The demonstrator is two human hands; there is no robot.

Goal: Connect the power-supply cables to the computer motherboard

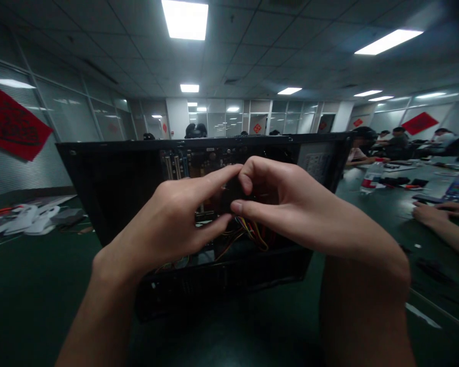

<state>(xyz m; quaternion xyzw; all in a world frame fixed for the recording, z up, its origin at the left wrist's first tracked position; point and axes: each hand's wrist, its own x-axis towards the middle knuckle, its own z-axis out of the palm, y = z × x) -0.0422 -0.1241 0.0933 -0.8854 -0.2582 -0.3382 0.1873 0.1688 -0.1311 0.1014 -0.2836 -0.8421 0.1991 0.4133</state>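
Note:
An open black computer case [110,147] stands in front of me, its inside facing me. Before its motherboard [222,155], my left hand [176,211] and my right hand [290,204] come together around a small dark part [231,196]. Thumb and fingers of each hand press on its two sides. Its kind is too dark to tell. Red, yellow and black cables [254,234] hang just below the fingers inside the case. Slots [176,165] show above my left hand, and a pale label [314,163] lies right of my right hand.
On the right are a water bottle [372,176] and another person's hands [432,211]. White papers and parts [34,219] lie at the left on the dark green table [34,285]. People [400,140] sit farther back at the right.

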